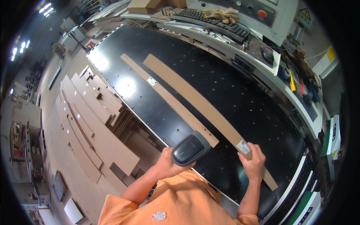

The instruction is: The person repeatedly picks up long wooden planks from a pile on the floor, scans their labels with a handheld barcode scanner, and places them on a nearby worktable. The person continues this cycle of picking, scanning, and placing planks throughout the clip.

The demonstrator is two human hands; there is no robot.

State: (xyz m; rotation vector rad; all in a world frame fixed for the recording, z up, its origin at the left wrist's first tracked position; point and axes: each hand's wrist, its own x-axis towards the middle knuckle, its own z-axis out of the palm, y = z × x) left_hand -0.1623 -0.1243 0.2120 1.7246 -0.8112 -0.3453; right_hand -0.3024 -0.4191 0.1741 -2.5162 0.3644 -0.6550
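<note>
My left hand (165,164) is closed around a black handheld barcode scanner (189,149) with a small green light on top. The scanner sits over the near end of a narrow brown strip (176,105), which has a small white label (152,81) and dark holes. Alongside it lies a wider brown board (202,104) with a white printed label (243,146) close to its near end. My right hand (254,160) grips this board just beside the label, thumb on one edge and fingers over the other. Both pieces rest lengthwise on a black table (240,103) dotted with small holes.
Stacked brown panels (90,112) stand low to the left of the table. Along the right, a machine ledge carries a keyboard (212,23), work gloves (222,15), a mouse (267,54) and a yellow-handled tool (291,80). A red button (262,14) sits on the control panel.
</note>
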